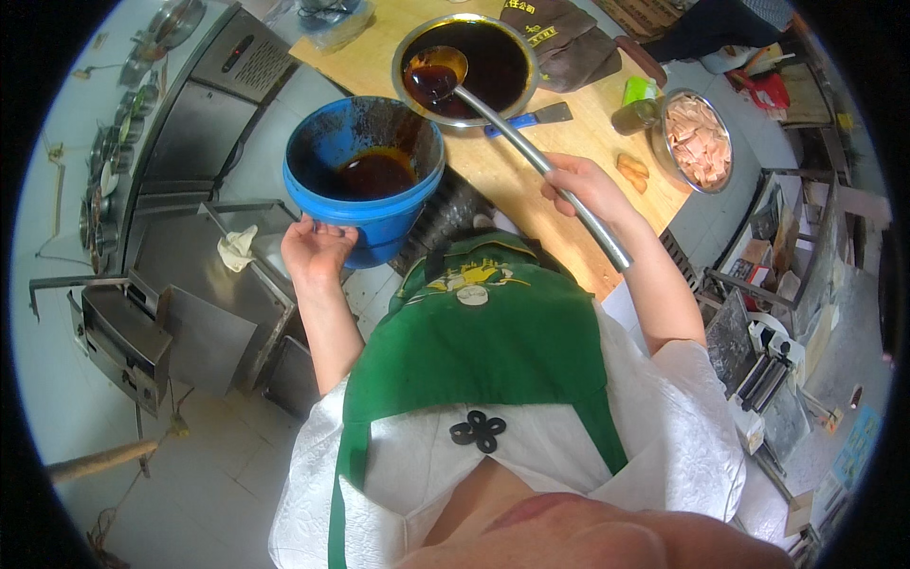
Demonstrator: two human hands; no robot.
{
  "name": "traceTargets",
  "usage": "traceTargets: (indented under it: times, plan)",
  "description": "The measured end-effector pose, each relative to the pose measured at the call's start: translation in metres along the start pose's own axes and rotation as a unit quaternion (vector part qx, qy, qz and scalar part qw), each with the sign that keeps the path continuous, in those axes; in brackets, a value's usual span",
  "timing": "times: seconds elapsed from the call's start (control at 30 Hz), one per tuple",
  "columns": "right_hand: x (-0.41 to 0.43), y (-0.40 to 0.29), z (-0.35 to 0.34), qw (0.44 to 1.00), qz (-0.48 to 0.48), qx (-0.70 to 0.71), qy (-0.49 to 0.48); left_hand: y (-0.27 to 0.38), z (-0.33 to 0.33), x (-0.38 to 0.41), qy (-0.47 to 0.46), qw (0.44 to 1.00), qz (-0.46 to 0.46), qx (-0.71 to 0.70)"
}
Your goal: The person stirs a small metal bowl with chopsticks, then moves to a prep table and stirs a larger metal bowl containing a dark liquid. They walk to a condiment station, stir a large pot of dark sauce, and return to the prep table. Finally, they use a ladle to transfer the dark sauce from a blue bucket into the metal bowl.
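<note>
My right hand [590, 188] grips the long metal handle of a ladle [437, 75]. The ladle's bowl, with dark liquid in it, is over the near left part of a steel basin [530, 92] of dark reddish-brown liquid. My left hand [320, 249] holds a blue plastic bucket [384, 206] beneath its rim, at the left of the wooden table. Dark liquid also lies in the bottom of the bucket, and dark residue coats its inner wall. What supports the bucket's base cannot be seen.
On the wooden table [569, 249] lie a blue-handled scraper [530, 119], a dark printed cloth [569, 53], a jar [635, 117] and a brown piece of food [633, 173]. A steel bowl of pale pink slices [697, 142] sits at the right edge. Steel cabinets [195, 131] stand left.
</note>
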State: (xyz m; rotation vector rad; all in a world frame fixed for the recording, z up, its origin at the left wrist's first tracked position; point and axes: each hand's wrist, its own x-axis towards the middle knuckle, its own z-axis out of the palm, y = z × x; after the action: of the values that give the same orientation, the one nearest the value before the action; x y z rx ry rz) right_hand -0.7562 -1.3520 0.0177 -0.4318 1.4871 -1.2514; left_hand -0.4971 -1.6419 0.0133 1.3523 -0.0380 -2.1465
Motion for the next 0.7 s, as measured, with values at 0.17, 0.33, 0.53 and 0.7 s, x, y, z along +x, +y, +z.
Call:
traceTargets:
  times: [0.17, 0.33, 0.53, 0.7]
  plan:
    - [0.02, 0.008, 0.013, 0.991, -0.009, 0.13, 0.042, 0.006, -0.013, 0.012, -0.027, 0.999, -0.019, 0.001]
    - [0.031, 0.029, 0.017, 0.974, -0.021, 0.22, 0.045, 0.006, -0.012, 0.011, -0.028, 0.999, -0.015, 0.01]
    - [0.008, 0.032, 0.023, 0.968, 0.033, 0.233, 0.084, 0.003, -0.009, 0.01, -0.017, 1.0, -0.007, 0.016]
    - [-0.017, 0.055, 0.012, 0.959, 0.032, 0.277, 0.058, 0.004, -0.013, 0.014, -0.044, 0.999, -0.02, 0.019]
